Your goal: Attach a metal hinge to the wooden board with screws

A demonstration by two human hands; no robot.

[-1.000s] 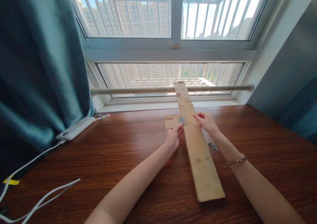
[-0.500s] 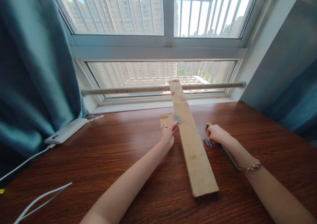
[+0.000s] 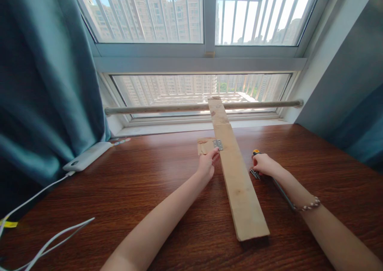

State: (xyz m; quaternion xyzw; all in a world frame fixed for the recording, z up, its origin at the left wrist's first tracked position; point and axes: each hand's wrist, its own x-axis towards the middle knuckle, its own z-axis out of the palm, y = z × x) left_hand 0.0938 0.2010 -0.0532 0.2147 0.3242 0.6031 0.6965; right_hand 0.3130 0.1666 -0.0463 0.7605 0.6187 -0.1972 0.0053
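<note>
A small metal hinge (image 3: 218, 144) lies across the seam between a small wood block (image 3: 205, 146) and a long wooden plank (image 3: 239, 183). My left hand (image 3: 207, 163) pinches the hinge's near edge between thumb and fingers. To the right of the plank, my right hand (image 3: 265, 165) is closed, its fingertips down at several screws (image 3: 255, 174) on the table; whether a screw is between them is hidden. Under that hand and forearm lies a screwdriver (image 3: 283, 193), its yellow and black handle end showing beyond the knuckles.
The plank's far end reaches a round rail (image 3: 161, 109) across the window. A white power strip (image 3: 88, 156) with a cable stands at the left of the brown table (image 3: 179, 235), near a blue curtain (image 3: 50, 83). Loose white cable (image 3: 60, 237) lies at front left.
The whole view has shifted slightly to the right. My left hand stays at the hinge, and my right hand's fingers have come down closer over the screws.
</note>
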